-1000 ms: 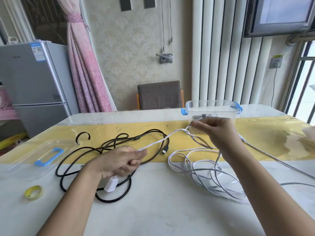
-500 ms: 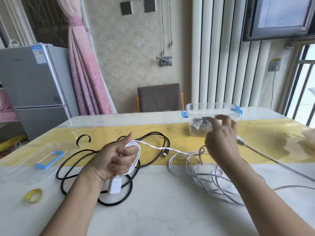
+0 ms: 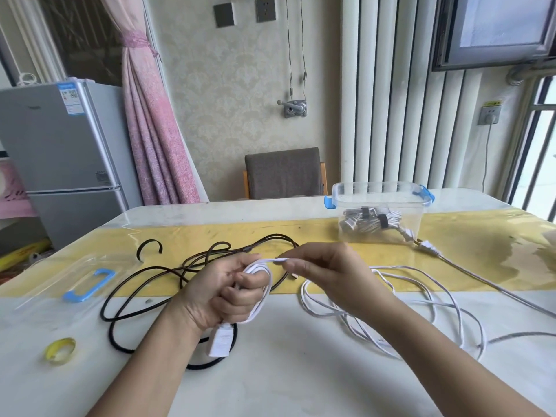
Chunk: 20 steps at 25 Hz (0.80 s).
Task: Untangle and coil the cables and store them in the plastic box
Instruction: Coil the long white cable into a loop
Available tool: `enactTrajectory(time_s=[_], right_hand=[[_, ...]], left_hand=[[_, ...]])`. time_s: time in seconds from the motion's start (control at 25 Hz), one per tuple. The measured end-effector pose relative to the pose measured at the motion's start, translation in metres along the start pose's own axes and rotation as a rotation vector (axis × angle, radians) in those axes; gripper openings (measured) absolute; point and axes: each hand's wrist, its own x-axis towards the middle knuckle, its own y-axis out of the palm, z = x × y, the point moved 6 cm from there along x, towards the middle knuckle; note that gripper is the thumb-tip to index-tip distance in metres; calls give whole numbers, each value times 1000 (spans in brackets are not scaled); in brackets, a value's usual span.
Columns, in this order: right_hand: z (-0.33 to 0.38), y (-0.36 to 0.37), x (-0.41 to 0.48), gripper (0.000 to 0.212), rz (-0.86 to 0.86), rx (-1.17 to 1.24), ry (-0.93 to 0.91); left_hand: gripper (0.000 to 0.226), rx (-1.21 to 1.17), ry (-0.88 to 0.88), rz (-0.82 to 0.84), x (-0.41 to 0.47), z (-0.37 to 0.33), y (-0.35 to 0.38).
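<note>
The left hand (image 3: pixel 222 293) is clenched round a small coil of the white cable (image 3: pixel 258 264) above the near middle of the table (image 3: pixel 301 374). The coil's long axis runs near to far, its white plug block (image 3: pixel 221 340) hanging at the near end below the fist. From the far end of the coil a short strand points right into the right hand (image 3: pixel 325 272), which pinches it between thumb and fingertips just beside the left. The rest of the white cable lies in loose loops on the table to the right.

Half a second earlier the right hand was spread open out by the plastic box (image 3: pixel 379 188); it has come back to the left hand, and the coil there has gained another turn.

The box stands at the far right on the yellow strip, a bundled cable (image 3: pixel 370 221) inside it. A grey cable (image 3: pixel 427 246) trails from beside it to the right. A black cable (image 3: pixel 144 273) sprawls under and to the left of the left hand, partly hidden by it. The clear lid (image 3: pixel 87 284) and a yellow tape roll (image 3: pixel 60 350) lie at the left.
</note>
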Motion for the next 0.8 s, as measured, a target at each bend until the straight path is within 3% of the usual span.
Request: enactTrajectory(time_s=[0.16,0.48,0.64,0.72,0.8], right_hand=[[-7,0,-1,16,-94,-176,-50],[-24,40,-5,20,93,-664,-42],[-23,43,-5,23,168,-729,-2],[-26,43,-5,17,197,-746,37],[-27,42,-5,14,213,-798,76]], left_hand=[[29,-98,157,46,2,-9,10],[24,-472,514,-240,1,-23,-19],[21,-437,665,-357,8,-25,-31],[10,-383,760,-546,4,-27,-33],[14,-302,843,-694,-2,-32,-33]])
